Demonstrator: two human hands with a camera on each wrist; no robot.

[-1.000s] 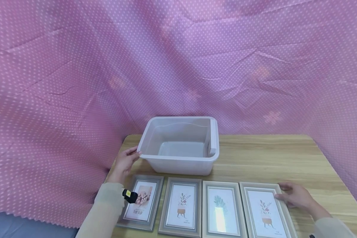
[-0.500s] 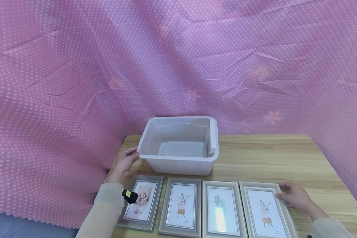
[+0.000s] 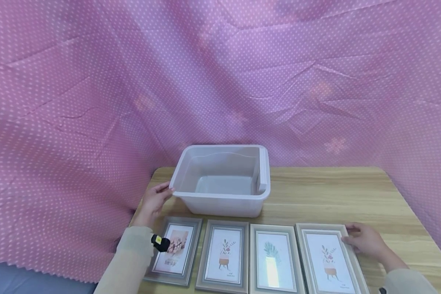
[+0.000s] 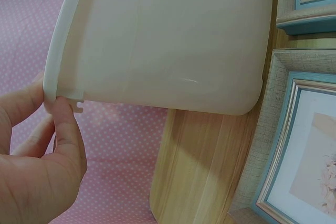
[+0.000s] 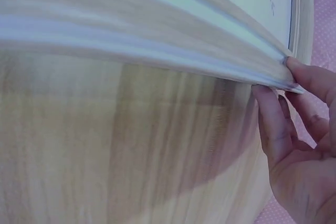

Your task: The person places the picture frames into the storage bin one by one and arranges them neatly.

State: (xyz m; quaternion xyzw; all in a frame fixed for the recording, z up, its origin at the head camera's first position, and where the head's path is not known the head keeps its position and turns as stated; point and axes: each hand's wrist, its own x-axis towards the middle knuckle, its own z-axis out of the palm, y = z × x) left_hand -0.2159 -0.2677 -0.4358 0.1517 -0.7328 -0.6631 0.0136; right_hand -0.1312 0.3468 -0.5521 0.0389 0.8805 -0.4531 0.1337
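A pale plastic storage bin [image 3: 220,204] stands at the back of the table. My left hand [image 3: 155,202] pinches its front left rim corner between thumb and fingers, which the left wrist view shows from the side. Several picture frames lie face up in a row before the bin. At the right end is one with a potted-plant print [image 3: 328,261]; my right hand [image 3: 367,243] pinches its far right corner, thumb on top and fingers under the edge. In the right wrist view that frame's border [image 5: 199,51] sits over bare wood.
Beside it lie a frame with a leaf print [image 3: 275,249], another with a potted plant [image 3: 224,255] and one with a flower photo [image 3: 174,249] under the left forearm. A pink dotted cloth [image 3: 220,81] hangs around the wooden table [image 3: 330,192].
The right-hand picture frame's far corner has shifted slightly away and to the right along with my right hand. My left hand and the bin stay in place.
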